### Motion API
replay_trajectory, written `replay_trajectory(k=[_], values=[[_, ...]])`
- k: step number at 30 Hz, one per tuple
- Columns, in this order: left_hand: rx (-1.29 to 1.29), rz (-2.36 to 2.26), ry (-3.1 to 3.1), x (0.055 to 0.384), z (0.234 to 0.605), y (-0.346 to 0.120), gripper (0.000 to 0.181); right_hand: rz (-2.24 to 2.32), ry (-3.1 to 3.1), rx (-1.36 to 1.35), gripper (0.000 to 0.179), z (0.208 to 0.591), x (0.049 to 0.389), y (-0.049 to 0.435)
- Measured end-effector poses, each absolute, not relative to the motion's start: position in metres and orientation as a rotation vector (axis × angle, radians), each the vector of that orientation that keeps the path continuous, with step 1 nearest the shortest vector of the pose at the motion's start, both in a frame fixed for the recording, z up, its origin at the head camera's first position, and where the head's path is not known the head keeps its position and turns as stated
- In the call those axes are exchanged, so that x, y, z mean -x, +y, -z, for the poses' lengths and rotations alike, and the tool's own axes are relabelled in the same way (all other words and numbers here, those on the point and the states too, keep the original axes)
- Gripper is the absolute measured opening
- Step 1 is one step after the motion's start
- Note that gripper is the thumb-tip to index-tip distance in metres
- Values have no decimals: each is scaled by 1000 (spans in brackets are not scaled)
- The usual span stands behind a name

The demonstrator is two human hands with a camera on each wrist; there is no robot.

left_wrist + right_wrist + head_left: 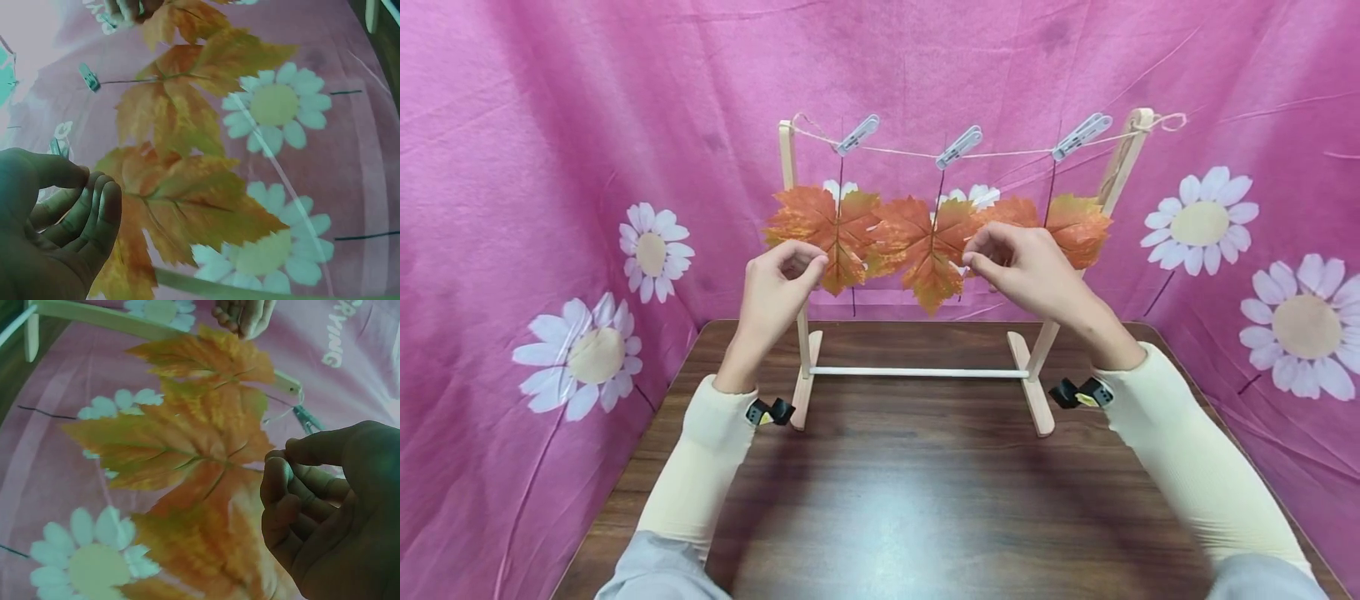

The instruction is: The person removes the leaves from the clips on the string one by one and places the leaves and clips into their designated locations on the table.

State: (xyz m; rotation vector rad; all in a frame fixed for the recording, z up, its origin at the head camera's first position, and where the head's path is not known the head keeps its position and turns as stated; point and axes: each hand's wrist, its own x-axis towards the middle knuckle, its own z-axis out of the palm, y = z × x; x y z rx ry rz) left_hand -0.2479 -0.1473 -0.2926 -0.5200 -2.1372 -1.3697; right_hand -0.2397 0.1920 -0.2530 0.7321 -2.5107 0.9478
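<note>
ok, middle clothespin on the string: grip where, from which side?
Pinch the middle clothespin by its free upper end, probably from above right: in the head view it tilts up and right, while its lower end clips the string and leaf stem.

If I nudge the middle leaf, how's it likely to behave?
The middle leaf will probably swing, since it hangs by a thin stem from one clothespin. Its blade looks thin, suggesting something light and bendy. The string sags slightly, so the leaf on either side may sway too.
</note>
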Motion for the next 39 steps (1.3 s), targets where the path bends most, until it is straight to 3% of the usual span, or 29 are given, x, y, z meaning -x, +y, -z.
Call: replay_trajectory(k=[29, 39], values=[[460, 1407, -2079, 280, 218, -110, 11, -963, -2417, -811, 14, 156, 270, 120], [309, 1252, -2075, 290, 204, -109, 14, -891, -2517, -700, 31, 123, 291, 97]])
